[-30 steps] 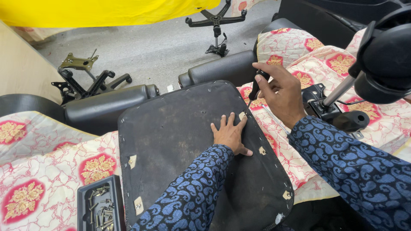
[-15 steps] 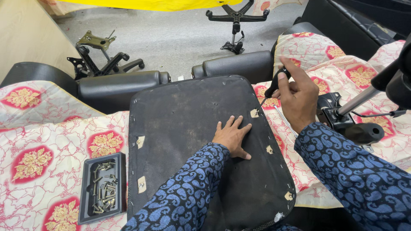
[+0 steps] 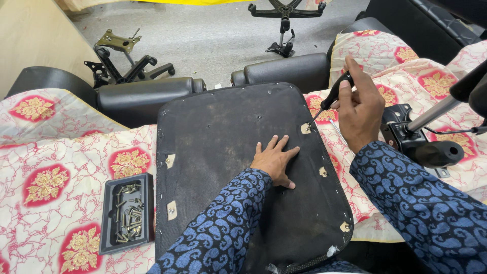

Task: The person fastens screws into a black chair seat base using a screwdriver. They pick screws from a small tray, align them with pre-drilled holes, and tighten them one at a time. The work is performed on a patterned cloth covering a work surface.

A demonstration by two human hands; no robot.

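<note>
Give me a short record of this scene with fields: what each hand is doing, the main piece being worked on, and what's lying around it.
left hand: left hand flat on the seat panel, fingers spread
right hand: right hand grips a screwdriver, tip at a pale patch near the panel's right edge
work piece: black seat panel, underside up, stapled rim, on a floral cloth
left of panel: black tray of screws
right of panel: chair mechanism with lever
behind: black armrests, chair base on the floor
</note>
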